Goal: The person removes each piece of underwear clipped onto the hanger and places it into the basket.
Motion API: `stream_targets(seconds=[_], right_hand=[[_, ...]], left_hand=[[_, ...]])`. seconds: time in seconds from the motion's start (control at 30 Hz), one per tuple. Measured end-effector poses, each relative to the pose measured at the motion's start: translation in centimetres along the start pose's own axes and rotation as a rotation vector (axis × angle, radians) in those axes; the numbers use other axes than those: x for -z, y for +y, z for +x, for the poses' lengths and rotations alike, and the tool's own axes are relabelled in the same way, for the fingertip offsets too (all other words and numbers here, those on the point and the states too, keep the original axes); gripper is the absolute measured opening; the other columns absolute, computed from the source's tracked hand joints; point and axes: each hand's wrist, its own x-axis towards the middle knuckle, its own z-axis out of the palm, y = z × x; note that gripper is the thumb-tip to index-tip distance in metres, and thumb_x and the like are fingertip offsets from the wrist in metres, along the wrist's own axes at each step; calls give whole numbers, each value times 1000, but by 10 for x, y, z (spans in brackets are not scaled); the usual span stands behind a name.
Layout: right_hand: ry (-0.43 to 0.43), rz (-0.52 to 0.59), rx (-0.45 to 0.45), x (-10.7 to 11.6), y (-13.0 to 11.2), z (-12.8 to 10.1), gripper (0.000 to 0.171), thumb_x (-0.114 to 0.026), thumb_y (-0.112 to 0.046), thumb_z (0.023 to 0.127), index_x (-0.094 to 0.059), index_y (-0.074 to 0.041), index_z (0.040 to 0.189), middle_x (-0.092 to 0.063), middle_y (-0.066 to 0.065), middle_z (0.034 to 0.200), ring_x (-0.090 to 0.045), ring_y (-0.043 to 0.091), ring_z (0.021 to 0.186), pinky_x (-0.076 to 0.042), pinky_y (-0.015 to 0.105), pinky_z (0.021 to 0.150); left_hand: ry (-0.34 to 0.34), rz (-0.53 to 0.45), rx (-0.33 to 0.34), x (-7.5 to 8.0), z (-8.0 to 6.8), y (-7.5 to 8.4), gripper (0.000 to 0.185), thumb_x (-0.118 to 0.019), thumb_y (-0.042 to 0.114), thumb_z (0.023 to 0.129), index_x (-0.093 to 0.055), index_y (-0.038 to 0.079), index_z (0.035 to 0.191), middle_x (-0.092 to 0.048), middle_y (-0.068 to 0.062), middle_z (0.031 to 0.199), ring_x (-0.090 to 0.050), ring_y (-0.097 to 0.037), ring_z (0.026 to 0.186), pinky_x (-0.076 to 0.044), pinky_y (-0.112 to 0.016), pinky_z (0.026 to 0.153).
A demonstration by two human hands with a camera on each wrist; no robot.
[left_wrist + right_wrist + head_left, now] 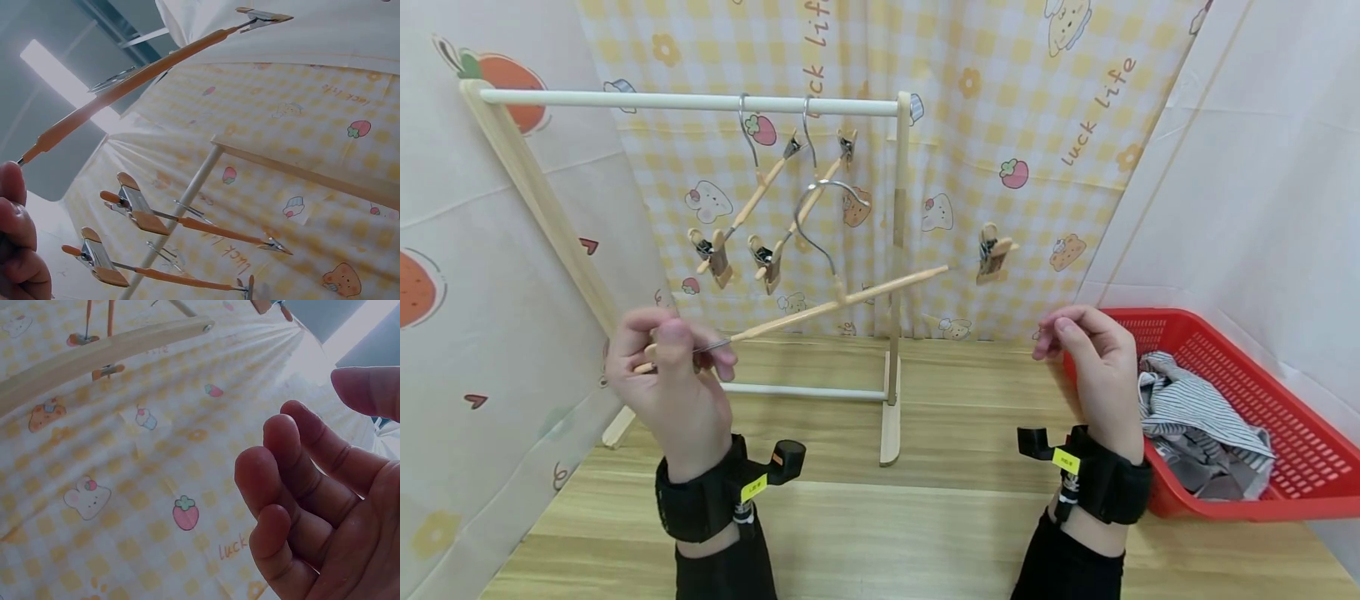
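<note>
My left hand (670, 375) grips the left end of a wooden clip hanger (820, 310), its fingers and thumb curled round that end and partly hiding its clip. The hanger slants up to the right in front of the rack, its metal hook pointing upward. At its far end sits a wooden clip (992, 257), also seen in the left wrist view as a clip (265, 17) at the top. My right hand (1097, 367) is raised to the right of that clip and apart from it. In the right wrist view its fingers (256, 478) are loosely bent around nothing.
Two more clip hangers (758, 190) hang from the white rail (647, 101) of a wooden rack, behind the held one. A red basket (1292, 400) with striped cloth (1202, 408) stands on the table at right. Patterned curtains (970, 150) close off the back and sides.
</note>
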Motion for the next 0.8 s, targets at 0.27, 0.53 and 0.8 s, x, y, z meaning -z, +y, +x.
stream_targets(seconds=[0.27, 0.53, 0.8], right_hand=[[-31, 6, -14, -1, 5, 2, 21, -51, -1, 101, -60, 17, 95, -64, 11, 75, -63, 19, 63, -55, 24, 66], [-29, -12, -32, -2, 5, 4, 22, -51, -2, 101, -60, 17, 95, -64, 10, 76, -63, 18, 64, -55, 23, 66], [-28, -34, -47, -2, 6, 4, 22, -52, -4, 101, -59, 17, 96, -63, 11, 75, -63, 19, 64, -53, 23, 66]], left_hand=[[227, -36, -192, -6, 3, 19, 51, -89, 10, 69, -42, -12, 72, -48, -17, 44, -47, -19, 32, -34, -19, 32], [400, 132, -331, 9, 10, 33, 41, -80, 6, 76, -42, -9, 76, -40, -21, 46, -41, -24, 30, -32, -23, 30], [497, 413, -426, 21, 17, 43, 20, -61, 4, 85, -45, -6, 79, -44, -23, 51, -44, -26, 34, -36, -23, 35]])
